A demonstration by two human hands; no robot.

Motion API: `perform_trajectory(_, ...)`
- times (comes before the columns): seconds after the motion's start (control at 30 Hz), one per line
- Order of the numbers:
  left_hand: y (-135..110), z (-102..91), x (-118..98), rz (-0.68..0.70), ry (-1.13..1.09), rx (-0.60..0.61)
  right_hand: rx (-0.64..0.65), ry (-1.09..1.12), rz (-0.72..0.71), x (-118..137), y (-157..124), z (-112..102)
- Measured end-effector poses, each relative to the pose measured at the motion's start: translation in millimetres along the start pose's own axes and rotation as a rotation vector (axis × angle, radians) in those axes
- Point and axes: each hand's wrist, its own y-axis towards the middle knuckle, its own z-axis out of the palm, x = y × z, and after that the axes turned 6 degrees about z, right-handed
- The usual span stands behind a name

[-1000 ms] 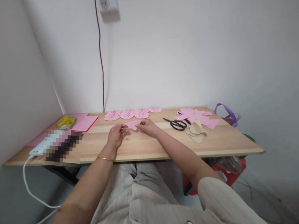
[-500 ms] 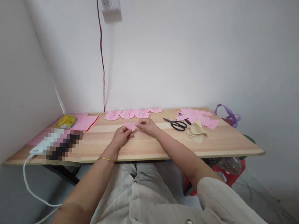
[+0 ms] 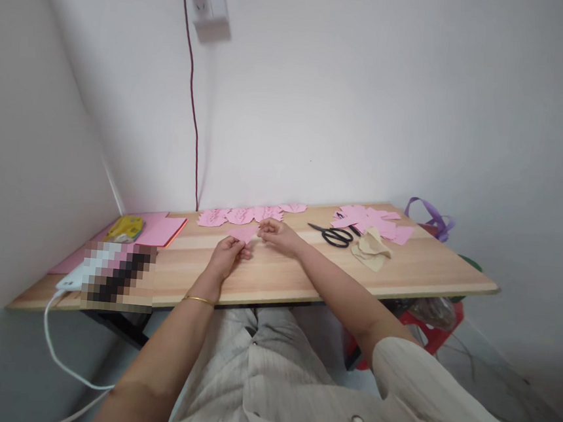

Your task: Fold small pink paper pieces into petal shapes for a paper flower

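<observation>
A small piece of pink paper [image 3: 241, 233] is pinched between the thumb and fingers of my left hand [image 3: 228, 256], low over the front of the table. Just right of the paper is my right hand [image 3: 277, 234], its thumb and forefinger pressed together and the other fingers curled. A tiny pale bit shows at its fingertips, too small to name. Behind my hands, a row of pink paper cutouts [image 3: 240, 215] with jagged edges and dark marks lies along the back of the table.
To the right are black-handled scissors [image 3: 337, 236], crumpled beige paper [image 3: 371, 250] and a heap of pink paper scraps [image 3: 369, 220]. Pink sheets [image 3: 161, 230], a yellow packet [image 3: 125, 228] and a white power strip [image 3: 72, 277] with a cord lie left on the wooden table [image 3: 434, 270].
My right hand has come away from the pink paper and moved slightly to the right. My left hand keeps its hold on the paper, nearly in place.
</observation>
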Motion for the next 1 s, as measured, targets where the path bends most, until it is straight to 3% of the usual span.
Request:
perform_trajectory(0.37, -2.8, -0.4, -5.3, -0.012, 0.02, 0.086, -0.026, -0.022, -0.078, 4.4, -1.5, 3.6)
perform_trajectory(0.8, -0.2, -2.2, -5.0, 0.007, -0.043, 0.045, 0.022, -0.051, -0.103, 5.0, -2.0, 4.0)
perform_trajectory(1.0, -3.4, 1.5, -8.1, 0.013, -0.05, 0.099, 0.005, -0.081, -0.139, 3.2, -0.3, 5.9)
